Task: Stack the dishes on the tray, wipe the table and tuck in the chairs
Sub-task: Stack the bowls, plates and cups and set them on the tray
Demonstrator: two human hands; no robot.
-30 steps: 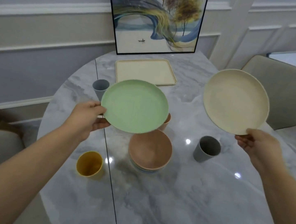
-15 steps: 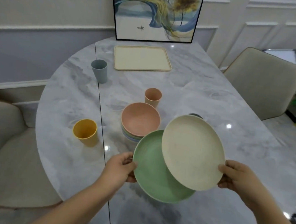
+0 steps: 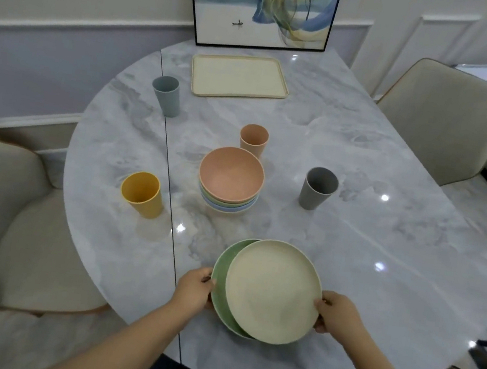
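Here the left hand point(image 3: 195, 290) curls its fingers round the left rim of the green plate point(image 3: 220, 286), thumb on top, forearm reaching in from the lower left. The green plate faces up, nearly level, low over the near part of the marble table point(image 3: 380, 264); being round, it has no long axis to speak of. The cream plate point(image 3: 273, 290) lies on it, shifted a little to the right so that only a crescent of green shows on the left. The right hand point(image 3: 335, 315) grips the cream plate's right rim, fingers folded beneath and thumb above, forearm coming from the lower right. Whether the plates touch the tabletop cannot be told.

Half a second ago the cream plate was tilted and overlapped only the green plate's upper right; now it sits almost squarely over it, and both hands have drawn closer together. A second ago the two plates were held well apart, raised and facing the camera.

Across the table from left to right stand a yellow cup point(image 3: 141, 193), a blue-grey cup point(image 3: 166, 96), the stack of bowls point(image 3: 230, 180) with a pink one on top, a pink cup point(image 3: 253, 139) just behind it, and a dark grey cup point(image 3: 317, 188). The cream tray point(image 3: 238, 76) lies at the far side, before a framed picture point(image 3: 264, 7).
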